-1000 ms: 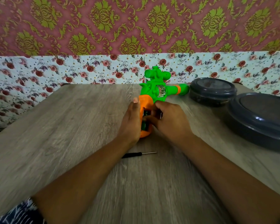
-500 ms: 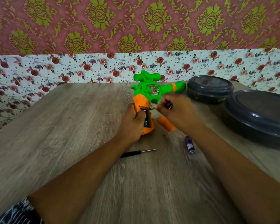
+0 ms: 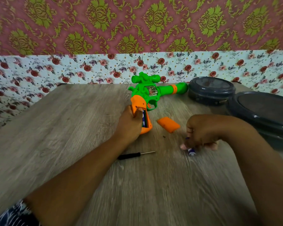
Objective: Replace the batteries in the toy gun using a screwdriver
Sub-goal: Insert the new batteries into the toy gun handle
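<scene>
L hand (image 3: 129, 126) grips toy gun (image 3: 147, 95) handle, mid worktop (image 3: 55, 136); R hand (image 3: 201, 132) seems pinching battery (image 3: 191, 152); screwdriver (image 3: 134, 155) lies nearer.

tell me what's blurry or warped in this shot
Head view: motion blur smears the right hand, the battery under it and the near table; the toy gun is sharper; wide-angle distortion bows the table's far edge; soft, even light, no glare.

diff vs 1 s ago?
The right hand left the toy gun's grip and dropped toward the person, onto the loose battery. The orange cover is now uncovered. Unchanged: left hand holds the grip; screwdriver lies put.
</scene>
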The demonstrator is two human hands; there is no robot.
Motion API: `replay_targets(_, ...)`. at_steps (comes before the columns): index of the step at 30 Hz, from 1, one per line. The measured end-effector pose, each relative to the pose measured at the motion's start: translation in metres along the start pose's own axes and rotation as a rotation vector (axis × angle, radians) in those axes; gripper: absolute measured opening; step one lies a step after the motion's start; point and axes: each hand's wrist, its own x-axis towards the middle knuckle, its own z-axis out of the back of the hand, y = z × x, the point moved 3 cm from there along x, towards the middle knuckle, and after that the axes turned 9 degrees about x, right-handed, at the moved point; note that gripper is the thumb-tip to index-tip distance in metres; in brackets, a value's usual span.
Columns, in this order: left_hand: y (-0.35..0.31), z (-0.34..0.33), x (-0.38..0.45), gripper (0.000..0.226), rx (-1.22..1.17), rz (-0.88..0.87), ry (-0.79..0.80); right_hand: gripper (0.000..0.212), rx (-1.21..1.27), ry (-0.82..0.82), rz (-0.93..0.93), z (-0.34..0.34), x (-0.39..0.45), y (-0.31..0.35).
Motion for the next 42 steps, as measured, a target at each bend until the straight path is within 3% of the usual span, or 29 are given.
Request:
replay_targets(5, -0.001, 0.001, 0.001, 0.021, -0.116, 0.029, -0.007, 0.017, 0.073, -0.056, 0.034, -0.001, 0.005, 0.000)
replay_targets(8, 0.000, 0.001, 0.002, 0.029, -0.171, 0.054, -0.014, 0.005, 0.117, -0.293, 0.210, 0.006, 0.005, 0.010)
replay_targets(10, 0.000, 0.001, 0.002, 0.028, -0.209, 0.072, -0.024, 0.007, 0.366, -0.462, 0.403, 0.008, 0.003, 0.023)
replay_targets(13, 0.002, 0.002, 0.004, 0.028, -0.172, 0.085, -0.056, 0.010, 0.889, -0.559, 0.601, 0.000, 0.001, 0.041)
replay_targets(16, 0.002, 0.004, 0.005, 0.027, -0.143, 0.070, -0.070, 0.019, 1.095, -0.606, 0.696, -0.017, 0.006, 0.056)
replay_targets(20, 0.001, 0.005, 0.000, 0.024, -0.220, 0.045, -0.039, 0.018, 0.838, -0.746, 0.723, -0.038, 0.014, 0.066)
replay_targets(24, -0.002, 0.007, -0.002, 0.021, -0.227, 0.003, -0.004, 0.013, 0.547, -0.757, 0.793, -0.047, 0.016, 0.071)
replay_targets(31, 0.004, 0.005, 0.002, 0.014, -0.247, 0.023, -0.023, 0.015, 0.509, -0.596, 0.818, -0.045, 0.019, 0.067)
replay_targets(39, 0.006, 0.004, 0.001, 0.013, -0.190, -0.013, -0.034, 0.011, 0.461, -0.673, 0.836, -0.048, 0.025, 0.064)
replay_targets(42, 0.006, 0.001, -0.001, 0.020, -0.313, 0.018, -0.018, 0.004, 0.400, -0.712, 0.853, -0.048, 0.026, 0.067)
